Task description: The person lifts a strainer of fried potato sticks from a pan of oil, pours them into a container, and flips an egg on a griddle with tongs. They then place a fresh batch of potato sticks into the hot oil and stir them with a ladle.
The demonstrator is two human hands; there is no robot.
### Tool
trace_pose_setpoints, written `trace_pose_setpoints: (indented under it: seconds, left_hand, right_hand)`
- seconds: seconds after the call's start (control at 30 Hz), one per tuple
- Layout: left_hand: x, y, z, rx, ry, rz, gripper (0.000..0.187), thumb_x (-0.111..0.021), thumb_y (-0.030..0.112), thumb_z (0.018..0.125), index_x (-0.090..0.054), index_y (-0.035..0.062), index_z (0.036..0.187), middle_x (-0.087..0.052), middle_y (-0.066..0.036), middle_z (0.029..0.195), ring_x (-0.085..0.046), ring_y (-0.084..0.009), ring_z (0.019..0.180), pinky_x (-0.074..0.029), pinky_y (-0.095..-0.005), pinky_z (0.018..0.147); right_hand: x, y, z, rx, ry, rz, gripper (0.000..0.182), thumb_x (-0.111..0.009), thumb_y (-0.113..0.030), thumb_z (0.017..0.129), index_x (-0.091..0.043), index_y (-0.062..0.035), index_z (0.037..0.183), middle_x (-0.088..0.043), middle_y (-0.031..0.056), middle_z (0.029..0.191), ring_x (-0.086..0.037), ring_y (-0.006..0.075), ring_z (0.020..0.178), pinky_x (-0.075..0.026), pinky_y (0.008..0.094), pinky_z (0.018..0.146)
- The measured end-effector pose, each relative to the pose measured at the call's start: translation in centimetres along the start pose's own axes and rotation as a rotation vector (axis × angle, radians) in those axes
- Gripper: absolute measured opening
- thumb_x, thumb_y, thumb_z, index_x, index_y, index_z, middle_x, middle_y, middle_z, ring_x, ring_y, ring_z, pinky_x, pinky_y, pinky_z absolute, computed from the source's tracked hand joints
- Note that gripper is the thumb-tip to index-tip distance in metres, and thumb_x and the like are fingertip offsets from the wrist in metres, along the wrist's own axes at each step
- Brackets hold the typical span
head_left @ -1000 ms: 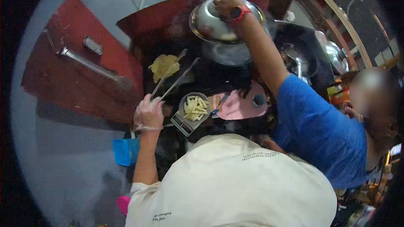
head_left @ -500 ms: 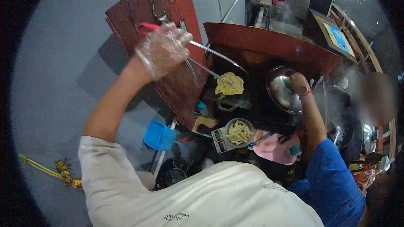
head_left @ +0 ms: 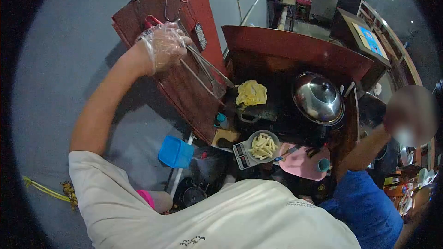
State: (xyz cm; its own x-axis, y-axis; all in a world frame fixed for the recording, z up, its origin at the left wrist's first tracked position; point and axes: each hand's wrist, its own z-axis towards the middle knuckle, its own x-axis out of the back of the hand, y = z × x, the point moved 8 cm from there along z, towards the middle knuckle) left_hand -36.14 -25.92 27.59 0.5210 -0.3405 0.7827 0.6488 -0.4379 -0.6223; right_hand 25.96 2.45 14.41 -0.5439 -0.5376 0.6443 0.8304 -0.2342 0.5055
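My left hand (head_left: 166,48), in a clear plastic glove, is closed around long metal tongs (head_left: 210,68) with a red handle. It is raised in front of the reddish-brown panel at the left. The tongs' arms point down and right, and their tips are apart from the flat yellow egg-like food (head_left: 251,93) on the dark cooking surface. Behind the tongs, metal utensils hang against the panel and partly blend with them. My right hand is out of view.
A domed metal lid (head_left: 318,97) sits right of the egg. Nearer me are a bowl of pale cut sticks (head_left: 263,146) on a scale (head_left: 241,156), a pink board (head_left: 302,166) and a blue container (head_left: 176,151). A co-worker's blue sleeve (head_left: 367,203) is at right.
My left hand has drawn the tongs up and left, off the egg. The co-worker's hand has let go of the lid and moved right.
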Motion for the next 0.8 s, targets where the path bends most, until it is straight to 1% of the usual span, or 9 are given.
trace_pose_setpoints:
  seconds: [0.1, 0.2, 0.37, 0.47, 0.57, 0.67, 0.7, 0.77, 0.8]
  left_hand:
    - [0.2, 0.3, 0.2, 0.012, -0.087, 0.008, 0.011, -0.067, 0.016, 0.071, -0.069, 0.0077, 0.077, -0.062, -0.006, 0.103, -0.058, -0.0248, 0.101, -0.039, -0.0411, 0.101]
    - [0.7, 0.5, 0.9, 0.026, -0.183, 0.006, 0.011, -0.068, 0.017, 0.070, -0.069, 0.0073, 0.076, -0.063, -0.006, 0.100, -0.058, -0.0251, 0.100, -0.041, -0.0408, 0.098]
    - [1.6, 0.4, 1.5, 0.063, -0.233, -0.138, 0.013, -0.072, 0.019, 0.069, -0.069, 0.0075, 0.075, -0.063, -0.006, 0.093, -0.058, -0.0262, 0.095, -0.044, -0.0395, 0.093]
    - [0.0, 0.0, 1.7, 0.121, -0.369, -0.282, 0.016, -0.073, 0.021, 0.069, -0.069, 0.0080, 0.076, -0.064, -0.006, 0.090, -0.059, -0.0273, 0.093, -0.045, -0.0393, 0.090]
    - [-0.6, 1.1, 1.5, 0.157, -0.459, -0.308, 0.017, -0.074, 0.024, 0.070, -0.069, 0.0086, 0.077, -0.064, -0.007, 0.088, -0.060, -0.0270, 0.093, -0.046, -0.0396, 0.088]
    - [-2.0, 2.0, 0.9, 0.191, -0.644, -0.001, 0.015, -0.072, 0.017, 0.072, -0.069, 0.0079, 0.084, -0.064, -0.011, 0.093, -0.059, -0.0271, 0.099, -0.043, -0.0400, 0.093]
    - [-2.9, 1.8, 0.7, 0.278, -0.731, 0.011, 0.019, -0.069, 0.013, 0.072, -0.067, 0.0061, 0.090, -0.064, -0.011, 0.097, -0.058, -0.0277, 0.103, -0.039, -0.0408, 0.101]
    - [-2.4, 2.1, -0.1, 0.256, -0.439, 0.023, 0.021, -0.068, 0.012, 0.073, -0.066, 0.0048, 0.093, -0.064, -0.012, 0.101, -0.057, -0.0282, 0.106, -0.035, -0.0413, 0.106]
    - [-2.2, 2.4, 0.2, 0.289, -0.495, 0.066, 0.015, -0.058, 0.008, 0.078, -0.069, 0.0081, 0.088, -0.064, -0.010, 0.104, -0.057, -0.0252, 0.107, -0.037, -0.0398, 0.103]
  right_hand:
    - [-1.3, 6.1, -6.2, -0.168, 0.077, 0.144, 0.013, -0.056, -0.016, 0.079, -0.067, -0.0113, 0.086, -0.066, 0.0109, 0.084, -0.065, 0.0263, 0.078, -0.050, 0.0404, 0.065]
    - [-7.3, 5.8, -13.0, -0.186, -0.097, 0.319, 0.013, -0.057, -0.017, 0.080, -0.066, -0.0107, 0.086, -0.066, 0.0110, 0.084, -0.064, 0.0266, 0.077, -0.050, 0.0409, 0.064]
    - [-19.4, -4.4, -28.8, -0.110, -0.640, 0.649, 0.014, -0.057, -0.019, 0.082, -0.066, -0.0096, 0.086, -0.066, 0.0113, 0.084, -0.064, 0.0270, 0.076, -0.049, 0.0417, 0.064]
    - [-24.1, -12.4, -40.5, -0.039, -1.001, 0.796, 0.014, -0.057, -0.020, 0.083, -0.065, -0.0090, 0.086, -0.066, 0.0114, 0.085, -0.063, 0.0272, 0.075, -0.049, 0.0422, 0.064]
    - [-25.0, -18.1, -52.2, 0.006, -1.323, 0.897, 0.015, -0.057, -0.021, 0.083, -0.065, -0.0084, 0.086, -0.066, 0.0116, 0.085, -0.063, 0.0275, 0.074, -0.049, 0.0427, 0.064]
    - [-24.2, -22.7, -61.0, 0.035, -1.565, 0.989, 0.016, -0.058, -0.022, 0.084, -0.065, -0.0078, 0.087, -0.066, 0.0117, 0.085, -0.062, 0.0277, 0.074, -0.048, 0.0432, 0.064]
    - [-24.0, -23.4, -62.9, 0.027, -1.617, 1.017, 0.017, -0.058, -0.022, 0.085, -0.064, -0.0076, 0.087, -0.066, 0.0118, 0.085, -0.062, 0.0278, 0.073, -0.048, 0.0433, 0.064]
    - [-24.0, -24.3, -66.0, 0.008, -1.716, 1.070, 0.017, -0.058, -0.023, 0.085, -0.064, -0.0071, 0.087, -0.066, 0.0119, 0.086, -0.062, 0.0280, 0.073, -0.048, 0.0437, 0.064]
    - [-24.0, -24.3, -67.2, -0.028, -1.756, 1.100, 0.018, -0.058, -0.024, 0.086, -0.064, -0.0069, 0.087, -0.066, 0.0119, 0.086, -0.062, 0.0281, 0.072, -0.048, 0.0438, 0.064]
